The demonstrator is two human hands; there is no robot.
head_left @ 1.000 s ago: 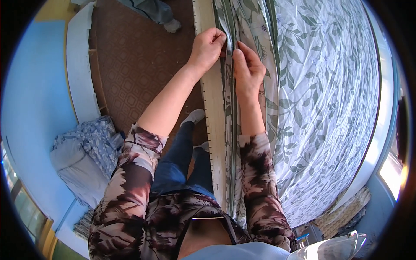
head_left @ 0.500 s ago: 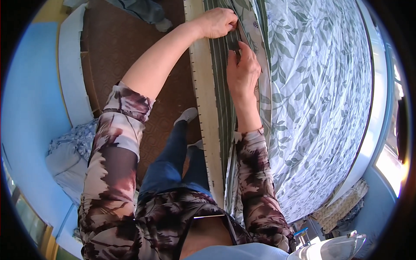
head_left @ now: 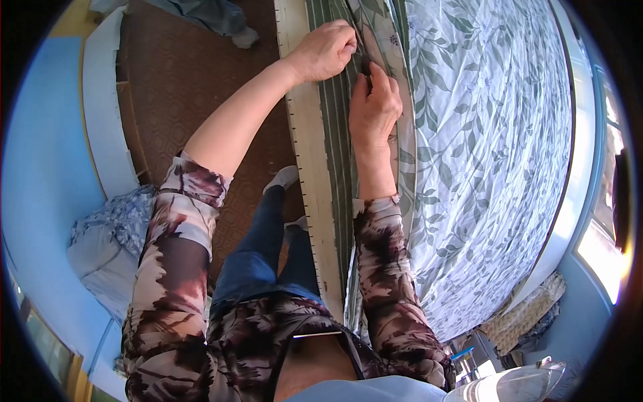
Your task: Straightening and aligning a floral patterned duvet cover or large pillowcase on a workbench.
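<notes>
Leaf-print bed sheet (head_left: 489, 154) at the wooden bed edge (head_left: 311, 174) — left hand (head_left: 326, 50) and right hand (head_left: 374, 107) both pinched on its hem.

Left hand (head_left: 326, 50) and right hand (head_left: 374, 107) pinch the edge of a leaf-patterned sheet (head_left: 482, 154) at the bed's side. Left of the sheet run a green striped mattress edge (head_left: 337, 134) and a pale wooden bed rail (head_left: 313, 181). Beyond the rail lies brown floor (head_left: 181, 80).
</notes>
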